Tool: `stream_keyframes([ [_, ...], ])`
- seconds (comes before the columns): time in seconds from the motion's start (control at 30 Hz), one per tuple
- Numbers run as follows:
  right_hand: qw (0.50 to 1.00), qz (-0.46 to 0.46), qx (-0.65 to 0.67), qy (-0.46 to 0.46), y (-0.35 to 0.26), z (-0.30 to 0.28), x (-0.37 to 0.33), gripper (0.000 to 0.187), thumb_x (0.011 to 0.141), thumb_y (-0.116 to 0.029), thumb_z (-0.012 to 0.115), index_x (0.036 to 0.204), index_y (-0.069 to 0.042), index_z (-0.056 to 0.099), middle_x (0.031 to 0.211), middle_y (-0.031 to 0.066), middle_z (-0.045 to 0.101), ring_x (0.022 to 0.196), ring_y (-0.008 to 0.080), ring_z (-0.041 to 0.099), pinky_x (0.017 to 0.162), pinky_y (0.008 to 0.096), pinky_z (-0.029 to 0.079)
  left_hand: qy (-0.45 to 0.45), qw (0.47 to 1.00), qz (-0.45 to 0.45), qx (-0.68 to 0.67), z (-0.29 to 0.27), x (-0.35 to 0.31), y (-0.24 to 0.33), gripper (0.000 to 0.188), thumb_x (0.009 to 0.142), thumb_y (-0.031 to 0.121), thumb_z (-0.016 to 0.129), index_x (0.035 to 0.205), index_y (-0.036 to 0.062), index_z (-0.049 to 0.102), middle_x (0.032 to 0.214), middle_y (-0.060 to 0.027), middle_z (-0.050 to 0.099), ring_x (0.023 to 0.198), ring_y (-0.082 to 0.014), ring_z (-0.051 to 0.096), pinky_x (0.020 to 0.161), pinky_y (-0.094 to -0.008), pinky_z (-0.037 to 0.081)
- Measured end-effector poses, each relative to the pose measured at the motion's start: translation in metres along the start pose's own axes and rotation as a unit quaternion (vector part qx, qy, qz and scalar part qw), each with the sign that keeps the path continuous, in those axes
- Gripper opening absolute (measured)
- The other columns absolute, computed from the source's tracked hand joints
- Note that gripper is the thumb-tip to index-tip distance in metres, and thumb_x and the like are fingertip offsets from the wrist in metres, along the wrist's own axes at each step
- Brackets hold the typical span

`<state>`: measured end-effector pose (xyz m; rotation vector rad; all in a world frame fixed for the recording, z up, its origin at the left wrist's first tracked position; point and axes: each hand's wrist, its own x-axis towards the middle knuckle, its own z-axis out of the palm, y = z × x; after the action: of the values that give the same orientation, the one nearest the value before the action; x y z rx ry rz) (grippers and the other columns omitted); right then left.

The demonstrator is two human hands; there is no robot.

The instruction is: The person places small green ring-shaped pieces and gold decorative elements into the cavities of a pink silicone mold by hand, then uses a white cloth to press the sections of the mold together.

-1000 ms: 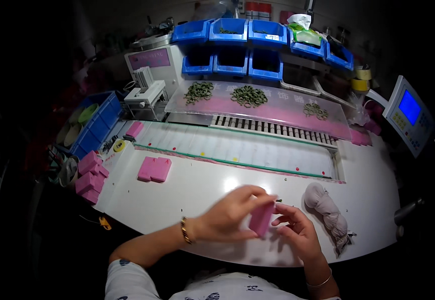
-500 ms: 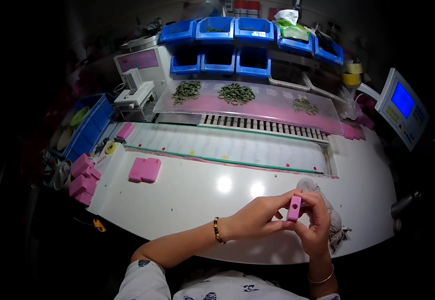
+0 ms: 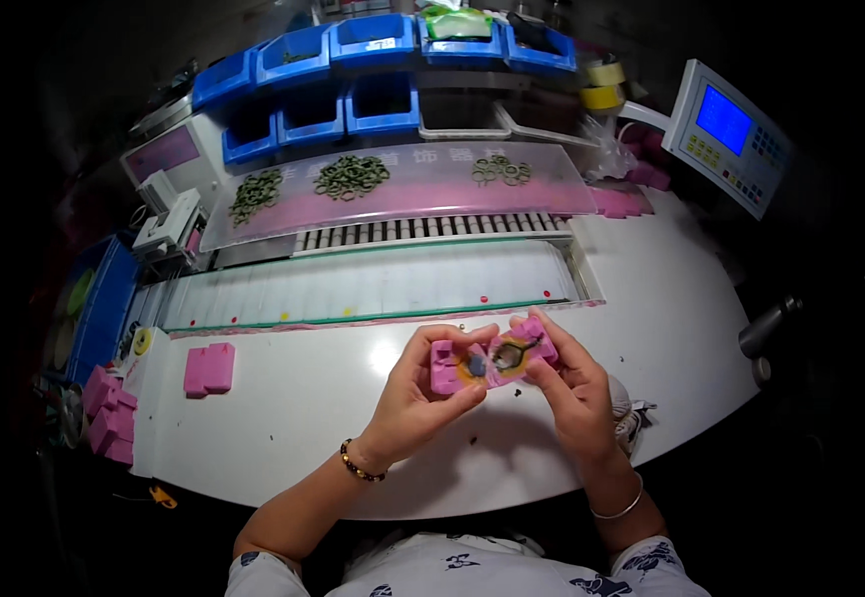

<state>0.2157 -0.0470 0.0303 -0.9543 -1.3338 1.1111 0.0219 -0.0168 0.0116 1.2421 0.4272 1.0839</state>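
My left hand (image 3: 402, 403) grips one half of a pink rubber mold (image 3: 443, 374), which has a greyish raised part in its middle. In my right hand (image 3: 574, 403) is the other mold half (image 3: 544, 343), turned so its inner face shows. A dark ring-shaped outline with a stem (image 3: 512, 353) marks that face, amid yellowish staining; whether it is a ring or a hollow I cannot tell. The halves' inner edges meet or nearly meet between my hands, above the white tabletop.
Two pink blocks (image 3: 209, 369) lie on the table at left, with more pink blocks (image 3: 110, 413) beyond. A tilted clear shelf (image 3: 422, 184) bears green ring piles (image 3: 353, 177). Blue bins (image 3: 383, 104) stand behind. A control panel (image 3: 726, 134) rises at right; a crumpled cloth (image 3: 631, 423) lies near my right forearm.
The pink mold, closed between my fingers before, is now opened into two halves with inner faces showing. My view has shifted right, and my hands are farther apart.
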Motion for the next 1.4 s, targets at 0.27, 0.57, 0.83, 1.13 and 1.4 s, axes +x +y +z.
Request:
stream_keyframes([
  [0.27,1.0,-0.009,0.025,-0.012,0.004,0.008,0.007,0.035,0.096,0.007,0.044,0.131,0.005,0.05,0.117,0.0115,0.061,0.106,0.0141,0.06,0.091,0.0268,0.048,-0.003,0.996,0.085,0.027,0.014,0.0,-0.01,0.047,0.081,-0.006,0.071,0.114,0.0078,0.041,0.134,-0.0128,0.045,0.129,-0.021,0.045,0.103,-0.0339,0.044],
  [0.57,0.953,-0.148,-0.229,-0.136,-0.007,0.017,0.01,0.039,0.085,-0.003,0.062,0.124,-0.003,0.057,0.109,0.011,0.06,0.101,0.0253,0.058,0.093,0.036,0.041,0.035,0.958,-0.195,-0.21,0.003,-0.002,-0.004,0.025,0.096,0.031,0.06,0.1,0.009,0.049,0.1,-0.0059,0.056,0.086,-0.0134,0.059,0.077,-0.0286,0.052],
  [0.83,0.882,-0.222,-0.412,-0.06,-0.003,0.04,-0.005,0.081,0.072,-0.03,0.08,0.142,-0.01,0.044,0.136,0.0099,0.043,0.122,0.0274,0.04,0.1,0.0402,0.028,0.183,0.952,-0.165,-0.181,0.0,-0.001,-0.001,0.029,0.094,0.033,0.06,0.081,0.01,0.048,0.075,-0.0044,0.055,0.066,-0.0146,0.056,0.056,-0.0273,0.045],
  [1.13,0.866,-0.302,-0.397,-0.01,0.002,0.05,-0.001,0.027,0.07,-0.007,0.079,0.093,-0.009,0.065,0.111,0.0081,0.062,0.099,0.0272,0.055,0.089,0.0398,0.04,0.211,0.966,-0.075,-0.131,0.002,0.001,-0.004,0.02,0.098,0.022,0.046,0.084,0.0088,0.051,0.074,-0.0012,0.053,0.066,-0.0093,0.051,0.06,-0.0239,0.044],
  [1.4,0.886,-0.275,-0.368,-0.065,0.002,0.053,0.005,0.026,0.071,0.0,0.075,0.093,-0.007,0.063,0.089,0.0071,0.065,0.083,0.0263,0.058,0.076,0.0379,0.044,0.303,0.943,-0.066,-0.12,-0.003,0.0,-0.018,0.017,0.101,0.022,0.042,0.095,0.0103,0.054,0.078,0.0029,0.05,0.067,-0.0044,0.048,0.061,-0.0227,0.043],
])
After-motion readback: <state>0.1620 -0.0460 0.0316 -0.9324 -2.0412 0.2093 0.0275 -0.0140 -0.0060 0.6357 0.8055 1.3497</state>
